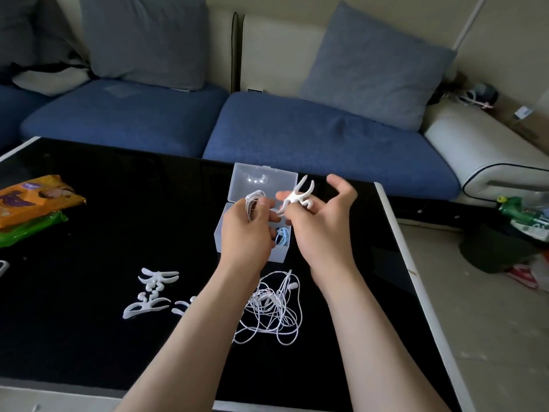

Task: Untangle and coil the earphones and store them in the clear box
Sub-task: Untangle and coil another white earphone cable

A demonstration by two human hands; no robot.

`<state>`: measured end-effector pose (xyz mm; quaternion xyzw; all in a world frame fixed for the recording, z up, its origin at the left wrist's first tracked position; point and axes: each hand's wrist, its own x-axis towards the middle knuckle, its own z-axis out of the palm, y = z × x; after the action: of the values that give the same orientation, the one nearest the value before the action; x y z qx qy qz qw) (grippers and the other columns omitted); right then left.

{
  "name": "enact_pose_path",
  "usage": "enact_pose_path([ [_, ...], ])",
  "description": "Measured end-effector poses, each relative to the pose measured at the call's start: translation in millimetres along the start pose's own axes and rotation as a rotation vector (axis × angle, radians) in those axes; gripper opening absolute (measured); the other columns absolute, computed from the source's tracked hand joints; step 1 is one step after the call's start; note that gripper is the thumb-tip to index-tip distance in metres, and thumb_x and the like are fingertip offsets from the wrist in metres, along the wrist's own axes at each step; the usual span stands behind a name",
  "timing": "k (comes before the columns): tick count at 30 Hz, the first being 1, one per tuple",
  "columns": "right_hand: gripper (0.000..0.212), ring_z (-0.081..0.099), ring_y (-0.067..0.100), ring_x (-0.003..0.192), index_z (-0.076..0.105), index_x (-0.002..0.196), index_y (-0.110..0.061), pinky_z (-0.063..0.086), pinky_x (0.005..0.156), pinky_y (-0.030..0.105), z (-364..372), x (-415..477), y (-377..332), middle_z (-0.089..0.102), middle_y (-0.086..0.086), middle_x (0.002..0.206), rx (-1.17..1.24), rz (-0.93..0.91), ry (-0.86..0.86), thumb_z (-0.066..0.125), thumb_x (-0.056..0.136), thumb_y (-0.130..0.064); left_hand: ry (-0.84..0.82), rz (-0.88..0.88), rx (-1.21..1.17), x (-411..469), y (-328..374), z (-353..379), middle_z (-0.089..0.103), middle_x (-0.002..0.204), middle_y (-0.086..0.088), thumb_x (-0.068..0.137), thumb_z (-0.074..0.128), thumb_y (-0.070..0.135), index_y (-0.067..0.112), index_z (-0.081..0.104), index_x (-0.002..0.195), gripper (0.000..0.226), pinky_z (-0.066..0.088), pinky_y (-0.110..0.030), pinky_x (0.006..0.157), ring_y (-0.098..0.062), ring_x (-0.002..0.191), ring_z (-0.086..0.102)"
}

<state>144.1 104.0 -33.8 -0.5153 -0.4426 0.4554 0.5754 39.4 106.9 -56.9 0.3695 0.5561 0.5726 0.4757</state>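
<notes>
Above the clear box (236, 185), my left hand (246, 233) grips a small coil of white earphone cable (252, 203). My right hand (320, 224) pinches a white fishbone-shaped cable winder (297, 196) beside that coil, its other fingers spread. The box stands open on the black table with its lid up, and a light blue earphone (282, 236) lies inside it. A tangled heap of white earphones (273, 307) lies on the table below my wrists.
Several spare white winders (154, 292) lie on the black table (89, 233) at the left. Orange and green snack packs (32, 203) sit at the table's left edge. A blue sofa (297, 129) runs behind. Clutter lies on the floor at right.
</notes>
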Motion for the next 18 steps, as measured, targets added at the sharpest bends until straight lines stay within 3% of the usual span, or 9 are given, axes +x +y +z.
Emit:
enact_pose_path([
  [2, 0.058, 0.075, 0.008, 0.079, 0.032, 0.138, -0.022, 0.060, 0.068, 0.021, -3, 2, -1, 0.077, 0.007, 0.107, -0.017, -0.029, 0.013, 0.061, 0.096, 0.006, -0.007, 0.008, 0.000, -1, 2, 2, 0.072, 0.084, -0.003, 0.111, 0.050, 0.022, 0.009, 0.069, 0.105, 0.024, 0.050, -0.024, 0.054, -0.003, 0.052, 0.058],
  [6, 0.042, 0.076, 0.019, 0.088, 0.058, 0.124, -0.031, 0.064, 0.078, 0.038, -11, 5, 7, 0.072, 0.005, 0.112, -0.218, -0.059, 0.005, 0.064, 0.091, -0.005, -0.017, 0.015, 0.002, -2, 4, 4, 0.074, 0.080, -0.004, 0.111, 0.050, 0.020, 0.008, 0.070, 0.104, 0.024, 0.052, -0.023, 0.053, -0.004, 0.053, 0.057],
  [9, 0.047, 0.075, 0.019, 0.085, 0.054, 0.123, -0.037, 0.062, 0.074, 0.032, -14, 7, 9, 0.070, 0.009, 0.108, -0.240, -0.047, -0.023, 0.061, 0.091, -0.003, -0.012, 0.024, 0.023, -1, 4, 2, 0.079, 0.087, -0.008, 0.110, 0.052, 0.021, 0.009, 0.072, 0.103, 0.025, 0.054, -0.021, 0.055, -0.008, 0.060, 0.066],
  [12, 0.042, 0.070, 0.017, 0.074, 0.054, 0.123, -0.029, 0.059, 0.069, 0.028, -16, 11, 6, 0.071, 0.016, 0.102, -0.189, -0.068, -0.101, 0.058, 0.093, 0.001, -0.025, -0.002, 0.000, -1, 4, -1, 0.080, 0.084, -0.002, 0.109, 0.056, 0.022, 0.009, 0.075, 0.103, 0.023, 0.059, -0.024, 0.063, -0.010, 0.071, 0.075],
  [18, 0.050, 0.079, 0.021, 0.082, 0.070, 0.125, -0.025, 0.067, 0.085, 0.045, -14, 16, 9, 0.079, 0.002, 0.099, -0.227, -0.016, -0.143, 0.075, 0.084, 0.001, -0.037, -0.098, -0.089, 1, 6, -4, 0.076, 0.080, -0.001, 0.107, 0.060, 0.023, 0.008, 0.078, 0.105, 0.024, 0.065, -0.032, 0.078, -0.011, 0.072, 0.074],
])
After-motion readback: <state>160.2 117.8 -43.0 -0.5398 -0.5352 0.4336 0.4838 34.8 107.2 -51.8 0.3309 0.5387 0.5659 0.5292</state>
